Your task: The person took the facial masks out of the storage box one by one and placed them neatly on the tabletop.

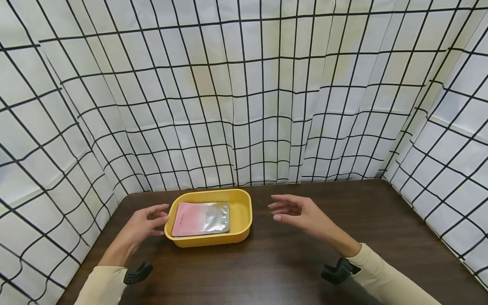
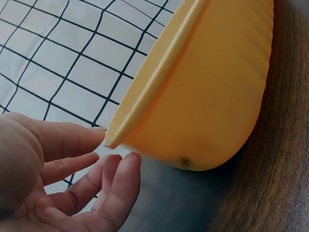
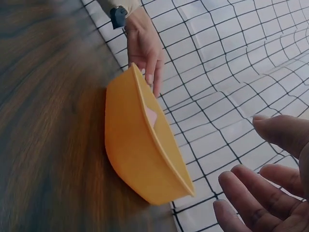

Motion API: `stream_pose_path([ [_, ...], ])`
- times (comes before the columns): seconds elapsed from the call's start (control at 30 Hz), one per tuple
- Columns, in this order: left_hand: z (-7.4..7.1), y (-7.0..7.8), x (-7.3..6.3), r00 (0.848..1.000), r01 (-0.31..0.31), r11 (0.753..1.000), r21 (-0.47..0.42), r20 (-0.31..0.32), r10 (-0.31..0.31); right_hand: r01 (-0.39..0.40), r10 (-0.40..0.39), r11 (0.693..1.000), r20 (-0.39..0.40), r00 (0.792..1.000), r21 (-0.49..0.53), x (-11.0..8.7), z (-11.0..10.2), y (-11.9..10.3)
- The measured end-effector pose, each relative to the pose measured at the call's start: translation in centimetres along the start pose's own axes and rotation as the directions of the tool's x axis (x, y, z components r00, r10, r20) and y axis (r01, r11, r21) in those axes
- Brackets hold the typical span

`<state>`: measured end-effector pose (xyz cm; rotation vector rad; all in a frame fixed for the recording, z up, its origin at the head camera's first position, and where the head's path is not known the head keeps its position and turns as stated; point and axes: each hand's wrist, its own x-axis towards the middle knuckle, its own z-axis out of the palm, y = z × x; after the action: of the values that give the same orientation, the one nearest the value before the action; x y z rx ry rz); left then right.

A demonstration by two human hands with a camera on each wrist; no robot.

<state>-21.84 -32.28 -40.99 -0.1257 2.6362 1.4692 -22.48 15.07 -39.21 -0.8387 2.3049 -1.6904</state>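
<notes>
A yellow plastic basin (image 1: 241,212) stands on the left half of the dark wooden table. Inside it lies a flat pouch (image 1: 200,219), pink on one side fading to silver, with small print. My left hand (image 1: 144,224) is at the basin's left end, thumb and fingers loosely bent. In the left wrist view, the thumb tip of that hand (image 2: 82,179) is right at the rim, with the other fingertips just below it. To the right of the basin, my right hand (image 1: 295,212) hovers apart from it with relaxed, parted fingers and nothing in them.
A white cloth with a black grid (image 1: 263,106) hangs behind the table and along both sides. Brown tabletop (image 1: 381,220) extends to the right of the basin and in front of it. Each wrist carries a black strap mount (image 1: 337,271).
</notes>
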Motion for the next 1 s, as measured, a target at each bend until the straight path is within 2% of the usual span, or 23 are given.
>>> stream_pose_path([
  [0.23, 0.1, -0.2, 0.3, 0.998, 0.061, 0.995, -0.083, 0.024, -0.059, -0.047, 0.045, 0.998, 0.047, 0.998, 0.045, 1.6, 1.2, 0.1],
  [0.5, 0.2, -0.1, 0.5, 0.996, 0.084, 0.989, -0.124, 0.03, -0.08, -0.075, 0.071, 0.995, 0.057, 0.996, 0.066, 3.5, 1.6, 0.1],
  [0.63, 0.3, -0.2, 0.6, 0.996, 0.084, 0.987, -0.133, 0.03, -0.081, -0.094, 0.089, 0.992, 0.065, 0.994, 0.081, 4.4, 1.8, 0.2],
  [0.87, 0.3, -0.4, 0.7, 0.996, 0.081, 0.987, -0.141, 0.033, -0.077, -0.084, 0.068, 0.981, 0.1, 0.993, 0.174, 6.6, 2.4, 0.4],
  [1.0, 0.3, -0.4, 0.8, 0.997, 0.079, 0.985, -0.153, 0.029, -0.075, -0.068, 0.056, 0.99, 0.098, 0.994, 0.121, 7.9, 2.7, 0.5],
])
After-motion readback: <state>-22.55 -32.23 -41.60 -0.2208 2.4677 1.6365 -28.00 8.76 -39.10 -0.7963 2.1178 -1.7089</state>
